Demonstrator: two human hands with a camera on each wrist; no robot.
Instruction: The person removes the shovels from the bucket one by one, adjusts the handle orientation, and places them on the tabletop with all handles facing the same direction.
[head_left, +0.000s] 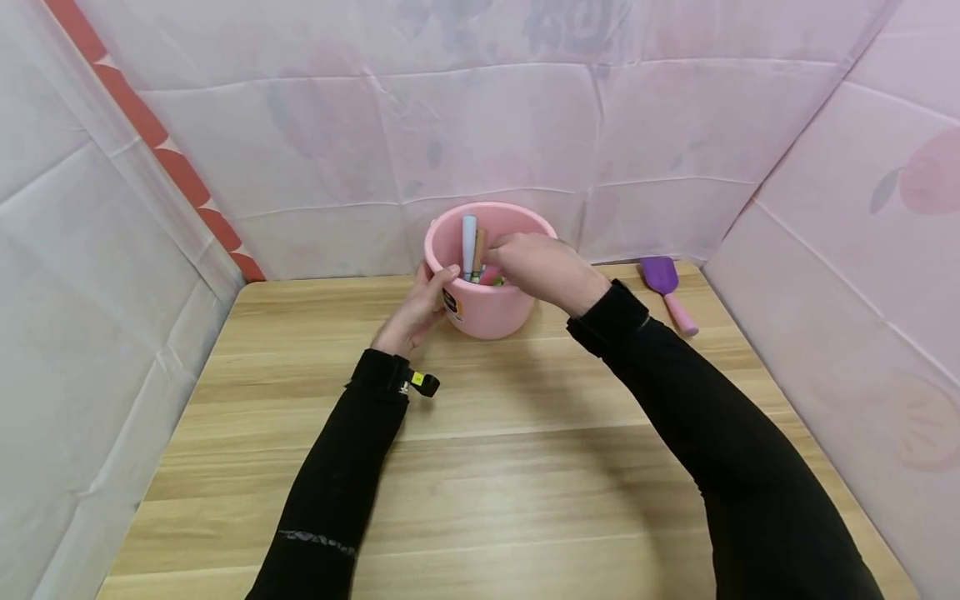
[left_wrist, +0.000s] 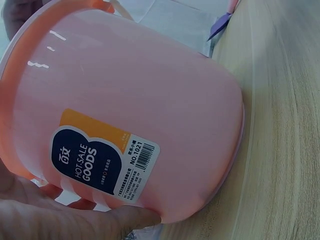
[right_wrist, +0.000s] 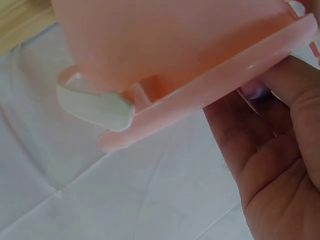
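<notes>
— Where's the bucket [head_left: 491, 275]?
— Far table [head_left: 480, 467] edge. My left hand [head_left: 415, 312] cups its wall, fingers curled round. Light, smooth plastic, I reckon.
— Right hand [head_left: 542, 268]?
— Dipped over the rim among pens [head_left: 469, 243]; grip hidden, can't tell.

Plenty of bare wooden table [head_left: 480, 467] in front of the pink bucket [head_left: 487, 308] to come in over; fabric walls [head_left: 315, 150] box in three sides; purple scoop [head_left: 666, 287] lies by the right wall; tool handles [head_left: 471, 246] crowd the bucket's mouth.
</notes>
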